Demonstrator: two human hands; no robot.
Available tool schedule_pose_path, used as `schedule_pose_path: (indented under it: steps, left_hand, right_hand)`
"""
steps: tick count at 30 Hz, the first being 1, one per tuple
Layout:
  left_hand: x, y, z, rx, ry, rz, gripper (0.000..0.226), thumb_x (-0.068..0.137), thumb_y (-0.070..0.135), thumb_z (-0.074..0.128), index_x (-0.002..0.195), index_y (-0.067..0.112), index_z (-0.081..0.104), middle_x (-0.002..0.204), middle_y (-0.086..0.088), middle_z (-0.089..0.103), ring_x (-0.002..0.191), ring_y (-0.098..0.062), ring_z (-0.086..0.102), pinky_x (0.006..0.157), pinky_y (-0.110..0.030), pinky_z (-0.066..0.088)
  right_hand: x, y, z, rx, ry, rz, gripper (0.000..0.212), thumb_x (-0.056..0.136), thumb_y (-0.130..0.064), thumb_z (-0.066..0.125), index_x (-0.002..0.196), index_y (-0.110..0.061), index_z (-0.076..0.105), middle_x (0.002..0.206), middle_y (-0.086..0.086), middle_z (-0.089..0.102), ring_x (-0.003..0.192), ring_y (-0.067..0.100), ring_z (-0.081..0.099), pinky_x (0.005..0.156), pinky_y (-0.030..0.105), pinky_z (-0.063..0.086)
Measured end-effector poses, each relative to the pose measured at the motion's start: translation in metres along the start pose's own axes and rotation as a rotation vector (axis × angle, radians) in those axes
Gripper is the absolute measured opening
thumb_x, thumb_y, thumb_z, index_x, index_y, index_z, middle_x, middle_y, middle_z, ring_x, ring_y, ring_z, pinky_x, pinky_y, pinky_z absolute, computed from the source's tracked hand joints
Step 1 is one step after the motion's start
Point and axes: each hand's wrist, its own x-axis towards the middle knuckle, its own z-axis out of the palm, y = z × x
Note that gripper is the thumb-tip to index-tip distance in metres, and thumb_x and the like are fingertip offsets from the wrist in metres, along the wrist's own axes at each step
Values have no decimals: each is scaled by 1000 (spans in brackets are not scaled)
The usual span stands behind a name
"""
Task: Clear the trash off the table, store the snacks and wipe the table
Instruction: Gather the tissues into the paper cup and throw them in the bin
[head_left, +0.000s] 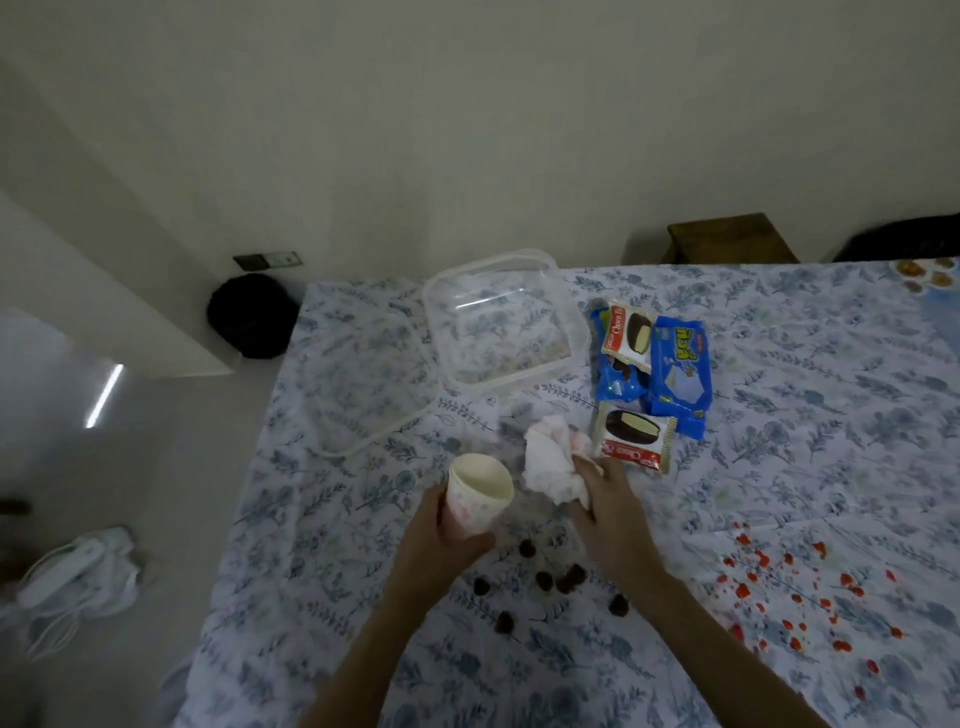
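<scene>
My left hand grips a white paper cup, tilted with its mouth facing up and away. My right hand pinches a crumpled white tissue with red stains, just right of the cup. Several snack packs lie beyond the tissue: a Choco Pie pack close to my right fingers, another Choco Pie pack farther back, and blue wrappers. An empty clear plastic container stands behind, its lid lying to the left. Several dark crumbs are scattered on the floral tablecloth near my wrists.
A black bin stands on the floor past the table's far left corner. White cloth and a white object lie on the floor at left. A brown stool is behind the table. A small plate with snacks sits at the far right corner.
</scene>
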Motion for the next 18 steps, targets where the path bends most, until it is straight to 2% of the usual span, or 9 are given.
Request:
schedule_pose_path:
  steps: [4,8,10,15,18]
  left_hand:
    - [-26,-8,-33,-7,81,-69,68,73,33,79,129,29,40,109,16,51,100,-8,54,70,-10,42]
    - [-53,-32,-78,-67,215,-148,64,73,36,79,124,30,42,107,16,53,98,-8,55,73,-17,45]
    - [-68,-50,-102,-100,268,-182,61,72,36,80,120,32,42,108,13,56,99,-10,56,78,-20,45]
    - [-106,-113,-155,-162,382,-211,62,66,41,81,117,31,47,109,9,63,97,-6,61,75,-20,49]
    - [-126,-148,-189,-208,380,-215,59,70,34,82,117,29,47,107,9,63,95,1,59,74,-17,49]
  right_hand:
    - [9,-46,29,68,-99,-81,50,90,-18,54,137,-6,43,126,12,43,108,23,51,88,20,37]
    - [10,-96,69,103,-195,-221,45,91,-12,53,135,-10,46,117,9,47,99,18,49,79,18,34]
    - [5,-120,93,115,-248,-276,45,91,-11,53,135,-13,46,116,6,46,99,17,50,79,16,35]
    - [-18,-179,159,135,-352,-292,42,91,-16,53,133,-16,49,121,2,48,105,14,51,82,16,35]
    - [-40,-213,197,168,-402,-271,35,92,-20,52,127,-18,54,117,-1,50,106,11,50,86,20,39]
